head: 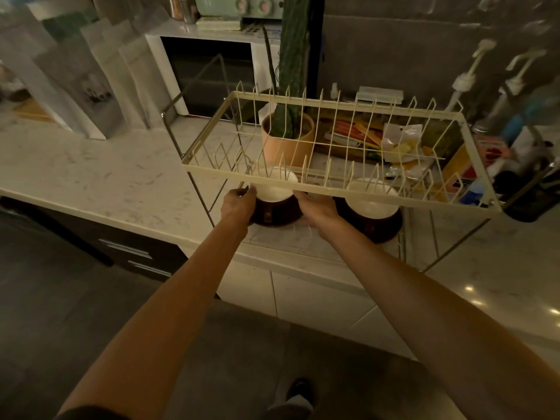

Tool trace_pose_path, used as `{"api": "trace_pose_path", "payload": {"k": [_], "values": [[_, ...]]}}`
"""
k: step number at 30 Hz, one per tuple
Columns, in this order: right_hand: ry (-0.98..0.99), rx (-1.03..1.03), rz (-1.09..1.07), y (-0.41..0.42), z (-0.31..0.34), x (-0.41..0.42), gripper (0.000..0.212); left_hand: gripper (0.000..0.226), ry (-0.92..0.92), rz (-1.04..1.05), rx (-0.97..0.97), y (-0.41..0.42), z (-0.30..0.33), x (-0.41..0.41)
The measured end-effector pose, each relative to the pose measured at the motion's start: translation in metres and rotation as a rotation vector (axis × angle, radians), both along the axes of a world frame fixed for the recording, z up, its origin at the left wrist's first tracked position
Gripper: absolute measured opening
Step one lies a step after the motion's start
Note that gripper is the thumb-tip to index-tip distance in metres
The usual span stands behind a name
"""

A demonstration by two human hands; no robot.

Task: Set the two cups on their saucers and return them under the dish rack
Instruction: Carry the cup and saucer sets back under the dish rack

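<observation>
From the head view, my left hand (239, 203) and right hand (316, 207) grip the dark saucer (274, 216) carrying the white cup (274, 187) between them, under the dish rack (333, 177). I should slide it level, keeping below the wires.

Left cup (274, 184) top crossed by dish rack (330, 177) front rail, right hand (318, 207) fingertips hidden beneath rack, pump bottles (463, 83) blurred, shoe (298, 389) dim.

Looks like a home kitchen: a microwave (209, 77) is sitting on the marble countertop (91, 174), a wire dish rack (333, 153) is standing nearby, drawers (136, 256) are showing underneath.
</observation>
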State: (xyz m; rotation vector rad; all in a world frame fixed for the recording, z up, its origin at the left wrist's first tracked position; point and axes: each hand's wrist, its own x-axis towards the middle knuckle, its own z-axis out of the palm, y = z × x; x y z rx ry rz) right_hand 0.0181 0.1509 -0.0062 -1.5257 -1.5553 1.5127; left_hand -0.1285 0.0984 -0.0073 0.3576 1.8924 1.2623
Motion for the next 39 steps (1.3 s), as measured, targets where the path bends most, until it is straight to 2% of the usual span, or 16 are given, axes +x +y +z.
{"api": "trace_pose_path", "payload": {"k": [6,22,31,34,39], "values": [[-0.019,0.050,-0.024,0.006,-0.002,0.000,0.015,0.039,-0.017,-0.044,0.006,0.003,-0.001,0.002],[-0.036,0.007,-0.064,0.002,-0.006,-0.003,0.053,0.038,0.017,-0.079,0.020,-0.003,0.001,0.002],[-0.064,0.015,-0.053,-0.002,-0.004,0.000,0.054,0.040,0.036,-0.109,0.008,-0.009,0.005,0.003],[-0.066,0.020,-0.040,-0.003,-0.005,0.001,0.054,0.041,0.093,-0.170,-0.007,-0.011,0.009,0.003],[-0.142,0.104,0.021,-0.012,0.003,0.007,0.052,0.050,0.329,-0.314,-0.091,-0.020,0.014,0.005]]}}
